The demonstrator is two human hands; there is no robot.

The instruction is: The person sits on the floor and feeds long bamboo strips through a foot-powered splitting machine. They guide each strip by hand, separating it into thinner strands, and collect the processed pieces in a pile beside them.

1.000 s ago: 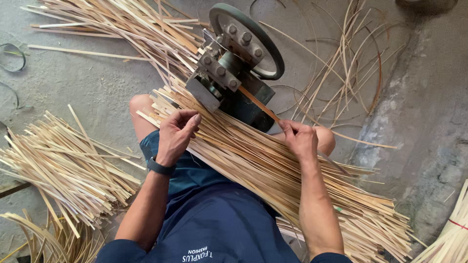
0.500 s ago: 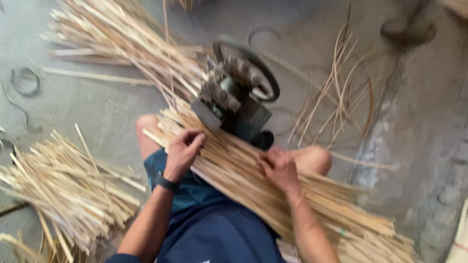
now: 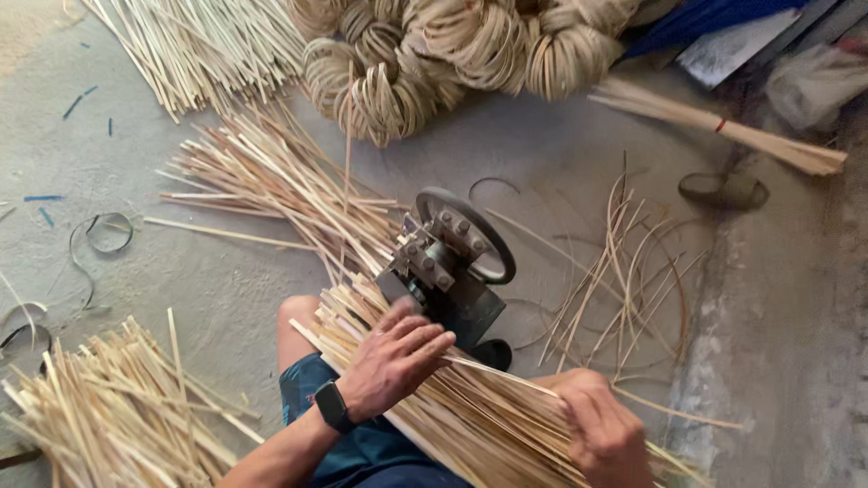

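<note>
Pale bamboo strips [image 3: 470, 411] lie in a thick bundle across the person's lap, running from the knee [image 3: 298, 316] at the left down toward the lower right edge of the view. We see the left hand [image 3: 393, 357] resting flat on top of this bundle, its fingers [image 3: 425, 343] spread and pointing toward the small metal machine [image 3: 448, 267] just beyond; it presses on the strips rather than closing around them. A dark watch [image 3: 333, 405] sits on the left wrist. We see the right hand [image 3: 601, 429] lower and further right, its fingers curled over the strips near the bundle's far side; how many strips it pinches we cannot tell. The machine stands on the grey concrete floor [image 3: 226, 280], touching the upper end of the bundle, with a dark wheel [image 3: 470, 230] at its top. Behind it a loose fan of strips [image 3: 271, 176] spreads to the upper left. At the lower left lies a separate heap of short sticks [image 3: 108, 407], well apart from the hands. Coils of split cane [image 3: 425, 50] are stacked at the top of the view. Thin curved slivers [image 3: 624, 271] lie scattered to the right of the machine, and a dark sandal [image 3: 723, 190] sits beyond them.
</note>
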